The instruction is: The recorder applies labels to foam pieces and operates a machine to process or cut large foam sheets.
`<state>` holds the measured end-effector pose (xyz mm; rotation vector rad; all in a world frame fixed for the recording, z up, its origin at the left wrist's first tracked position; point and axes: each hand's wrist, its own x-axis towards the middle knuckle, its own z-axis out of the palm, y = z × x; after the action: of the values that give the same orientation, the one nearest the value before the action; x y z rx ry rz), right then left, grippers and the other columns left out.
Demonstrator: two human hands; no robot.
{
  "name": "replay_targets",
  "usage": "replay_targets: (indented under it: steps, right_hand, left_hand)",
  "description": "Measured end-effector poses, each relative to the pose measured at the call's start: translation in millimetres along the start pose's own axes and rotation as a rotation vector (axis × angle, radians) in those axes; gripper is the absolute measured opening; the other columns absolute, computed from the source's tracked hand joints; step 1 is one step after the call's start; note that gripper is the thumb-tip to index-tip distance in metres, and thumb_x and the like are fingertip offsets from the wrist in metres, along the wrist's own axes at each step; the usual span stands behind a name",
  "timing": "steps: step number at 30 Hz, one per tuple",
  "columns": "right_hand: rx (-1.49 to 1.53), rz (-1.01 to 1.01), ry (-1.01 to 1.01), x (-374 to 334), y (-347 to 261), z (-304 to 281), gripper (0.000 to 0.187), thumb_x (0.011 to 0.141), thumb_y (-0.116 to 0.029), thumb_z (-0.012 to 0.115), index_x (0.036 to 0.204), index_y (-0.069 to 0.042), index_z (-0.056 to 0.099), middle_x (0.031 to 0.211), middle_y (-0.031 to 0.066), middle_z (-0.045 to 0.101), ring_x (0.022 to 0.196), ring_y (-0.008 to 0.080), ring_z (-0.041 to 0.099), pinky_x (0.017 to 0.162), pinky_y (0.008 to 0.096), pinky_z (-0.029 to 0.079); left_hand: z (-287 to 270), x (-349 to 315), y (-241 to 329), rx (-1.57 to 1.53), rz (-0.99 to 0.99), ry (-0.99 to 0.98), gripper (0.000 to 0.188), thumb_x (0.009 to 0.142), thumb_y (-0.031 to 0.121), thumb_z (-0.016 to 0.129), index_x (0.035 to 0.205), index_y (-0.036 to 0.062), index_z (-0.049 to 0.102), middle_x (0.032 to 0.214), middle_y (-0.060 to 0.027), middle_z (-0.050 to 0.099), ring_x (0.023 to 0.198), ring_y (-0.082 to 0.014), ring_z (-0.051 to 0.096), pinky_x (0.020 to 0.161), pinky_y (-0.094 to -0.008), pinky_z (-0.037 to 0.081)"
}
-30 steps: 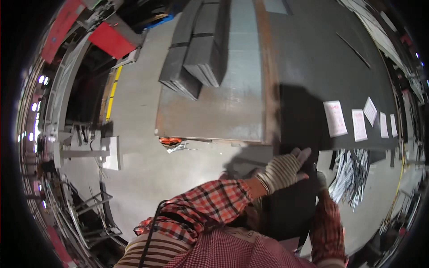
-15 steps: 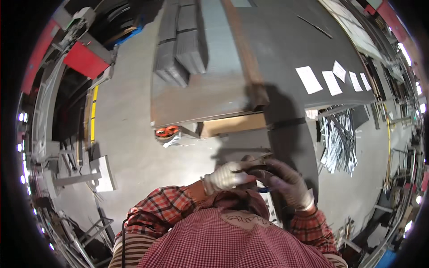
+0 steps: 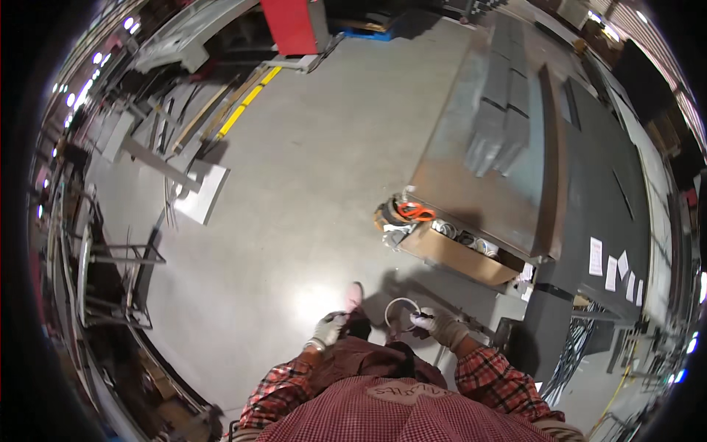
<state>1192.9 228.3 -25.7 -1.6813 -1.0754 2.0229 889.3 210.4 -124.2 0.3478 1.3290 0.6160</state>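
Evidently, grey bundles (image 3: 492, 125) strapped; pale ring (image 3: 401, 300) not yet set down, gripped in R hand (image 3: 442, 326); L hand (image 3: 326, 329) curled, contents unclear.

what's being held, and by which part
The right hand holds a thin white loop by its right side; whether the left hand holds anything cannot be told.

Unreadable lettering (image 3: 401, 391) on chest patch (image 3: 403, 400)
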Motion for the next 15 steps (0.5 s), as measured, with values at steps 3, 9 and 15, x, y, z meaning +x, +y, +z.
replay_targets:
  steps: [3,9,15]
  right_hand:
    - [-0.126,0.012,-0.114,28.0,-41.8,29.3,0.028,0.088,-0.027,0.055,0.092,0.0,0.061,0.079,0.0036,0.063,0.068,0.01,0.057,0.062,0.0274,0.046]
    - [0.123,0.056,-0.281,169.9,-96.3,86.4,0.025,0.089,-0.026,0.056,0.1,-0.004,0.058,0.085,0.0093,0.064,0.074,0.0182,0.063,0.065,0.0283,0.052]
    - [0.32,0.14,-0.122,255.4,-173.0,150.8,0.033,0.087,-0.027,0.059,0.107,-0.002,0.053,0.096,0.0157,0.063,0.085,0.0272,0.063,0.073,0.0377,0.052]
  left_hand:
    - [-117.7,6.8,-67.2,0.167,0.042,0.248,0.026,0.085,0.024,0.059,0.102,0.0041,0.057,0.082,-0.0059,0.058,0.061,-0.0171,0.057,0.053,-0.0289,0.048]
    - [-257.3,-36.9,-97.9,-0.099,-0.088,0.549,0.031,0.083,0.025,0.057,0.107,0.0074,0.05,0.084,-0.0086,0.056,0.064,-0.0212,0.056,0.051,-0.034,0.048]
    - [-306.7,-29.2,-18.4,-0.259,-0.174,0.643,0.035,0.081,0.031,0.059,0.109,0.0107,0.053,0.092,-0.0111,0.059,0.065,-0.0245,0.058,0.054,-0.0378,0.05]
